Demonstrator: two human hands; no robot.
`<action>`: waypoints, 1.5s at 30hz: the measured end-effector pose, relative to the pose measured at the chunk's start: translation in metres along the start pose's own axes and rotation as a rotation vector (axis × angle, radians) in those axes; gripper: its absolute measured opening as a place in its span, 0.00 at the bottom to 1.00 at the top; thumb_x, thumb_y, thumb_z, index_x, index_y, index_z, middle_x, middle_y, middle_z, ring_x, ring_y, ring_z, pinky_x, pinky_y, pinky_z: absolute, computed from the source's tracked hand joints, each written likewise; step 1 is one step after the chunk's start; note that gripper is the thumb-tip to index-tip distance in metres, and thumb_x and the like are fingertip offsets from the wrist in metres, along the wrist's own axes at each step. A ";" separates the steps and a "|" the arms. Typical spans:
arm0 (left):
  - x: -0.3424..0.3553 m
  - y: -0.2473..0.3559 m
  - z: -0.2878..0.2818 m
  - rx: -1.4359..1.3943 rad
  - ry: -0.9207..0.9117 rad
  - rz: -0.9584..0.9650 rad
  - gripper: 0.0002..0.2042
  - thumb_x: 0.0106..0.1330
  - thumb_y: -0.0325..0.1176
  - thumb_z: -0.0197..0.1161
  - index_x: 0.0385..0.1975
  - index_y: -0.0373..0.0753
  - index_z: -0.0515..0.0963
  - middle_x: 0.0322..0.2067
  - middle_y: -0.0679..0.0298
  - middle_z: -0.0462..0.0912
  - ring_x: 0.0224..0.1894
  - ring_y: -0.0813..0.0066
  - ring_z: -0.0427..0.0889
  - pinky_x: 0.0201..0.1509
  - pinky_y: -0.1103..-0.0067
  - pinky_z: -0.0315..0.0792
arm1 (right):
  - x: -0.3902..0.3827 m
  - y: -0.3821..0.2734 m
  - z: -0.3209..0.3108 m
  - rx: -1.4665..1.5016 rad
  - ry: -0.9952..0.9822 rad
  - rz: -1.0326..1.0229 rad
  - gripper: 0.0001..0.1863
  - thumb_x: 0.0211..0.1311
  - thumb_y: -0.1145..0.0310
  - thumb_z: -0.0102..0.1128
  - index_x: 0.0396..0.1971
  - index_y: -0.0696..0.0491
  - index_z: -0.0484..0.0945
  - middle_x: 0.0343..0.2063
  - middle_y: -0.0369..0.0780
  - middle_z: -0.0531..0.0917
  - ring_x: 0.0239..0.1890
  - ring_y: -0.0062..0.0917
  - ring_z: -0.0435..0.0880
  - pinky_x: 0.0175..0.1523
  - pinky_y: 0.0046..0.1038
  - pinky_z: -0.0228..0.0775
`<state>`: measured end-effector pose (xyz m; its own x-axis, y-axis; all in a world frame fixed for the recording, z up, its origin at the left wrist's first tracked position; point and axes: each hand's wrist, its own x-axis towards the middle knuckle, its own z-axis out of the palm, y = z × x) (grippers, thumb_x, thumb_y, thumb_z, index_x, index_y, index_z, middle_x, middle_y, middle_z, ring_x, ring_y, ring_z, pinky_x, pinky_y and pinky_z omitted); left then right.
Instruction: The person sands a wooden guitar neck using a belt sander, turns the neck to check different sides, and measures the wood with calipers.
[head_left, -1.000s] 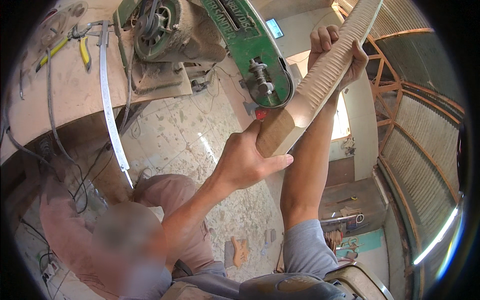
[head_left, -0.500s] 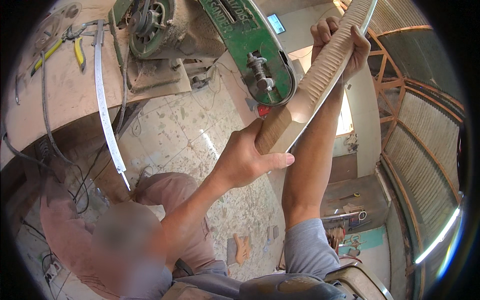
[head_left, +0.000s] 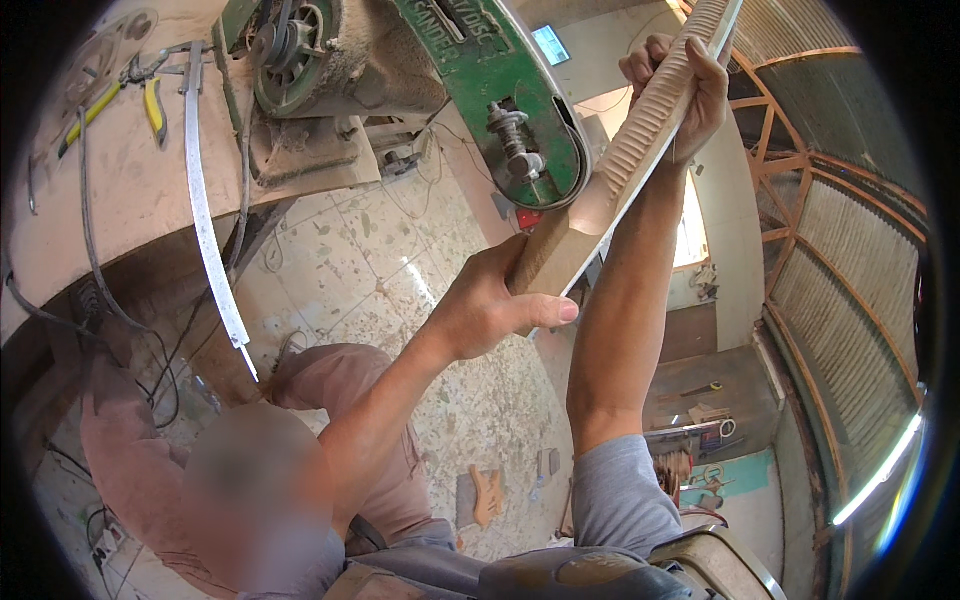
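Left hand [head_left: 490, 305] clamped on the near, blunt end of the wood [head_left: 625, 155], spread about as wide as the block, thumb laid across the end, fingers mostly hidden behind it. Right hand [head_left: 690, 95], farther out and to the right, curled round the ridged stretch from underneath, fingertips on one side, thumb on the other; also clamped. So the wood runs slantwise from left hand to right, held up off any support. Just ahead of the left hand, the rounded nose of the sander [head_left: 510, 110] sits right at the wood's edge; contact can't be told for sure, nor whether the belt is running. Likely trouble: if it runs, a small slip or twist of the left hand could put its knuckles on the belt; uneven push between the two hands could gouge the wood or take off too much near the smooth curve; a loose right hand could let the long end kick or swing. Left of the left hand, a metal strip [head_left: 208, 215] sticks out past the counter [head_left: 120, 190] edge; an elbow or knee bump might knock it down. Beyond it, yellow-handled pliers [head_left: 155, 110]. Below the left hand, a tan cutout [head_left: 487, 495] on the dusty floor [head_left: 450, 420].
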<state>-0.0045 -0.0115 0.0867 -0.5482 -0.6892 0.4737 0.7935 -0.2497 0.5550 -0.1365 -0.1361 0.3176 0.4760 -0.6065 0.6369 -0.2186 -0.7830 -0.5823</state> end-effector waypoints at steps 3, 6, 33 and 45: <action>0.001 -0.001 -0.001 -0.013 -0.005 0.003 0.35 0.51 0.50 0.74 0.53 0.28 0.75 0.34 0.64 0.76 0.33 0.78 0.74 0.35 0.81 0.70 | -0.003 0.003 -0.006 -0.010 0.013 -0.011 0.15 0.73 0.65 0.53 0.54 0.55 0.69 0.33 0.46 0.73 0.32 0.30 0.75 0.39 0.34 0.69; 0.003 -0.003 -0.003 -0.022 -0.034 -0.002 0.35 0.51 0.49 0.74 0.53 0.28 0.75 0.35 0.64 0.76 0.35 0.78 0.74 0.40 0.80 0.70 | -0.004 0.001 -0.002 -0.081 0.024 -0.013 0.20 0.73 0.65 0.52 0.60 0.56 0.69 0.32 0.46 0.73 0.32 0.30 0.75 0.39 0.34 0.69; 0.016 -0.035 -0.013 -0.348 -0.248 -0.101 0.29 0.57 0.48 0.66 0.51 0.31 0.73 0.29 0.63 0.75 0.29 0.75 0.77 0.49 0.66 0.84 | 0.002 -0.018 0.056 -0.520 0.377 0.122 0.41 0.63 0.71 0.56 0.78 0.54 0.55 0.33 0.33 0.75 0.23 0.12 0.71 0.27 0.14 0.67; 0.017 -0.048 -0.010 -0.631 -0.335 -0.204 0.32 0.69 0.57 0.58 0.54 0.28 0.72 0.32 0.56 0.80 0.23 0.72 0.80 0.52 0.55 0.84 | -0.008 -0.030 0.037 -1.128 0.466 0.414 0.38 0.66 0.61 0.58 0.76 0.51 0.60 0.43 0.49 0.79 0.45 0.35 0.80 0.52 0.34 0.70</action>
<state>-0.0491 -0.0184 0.0618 -0.6718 -0.3685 0.6426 0.6132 -0.7633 0.2034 -0.1025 -0.1024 0.3112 -0.0907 -0.6431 0.7604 -0.9817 -0.0705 -0.1767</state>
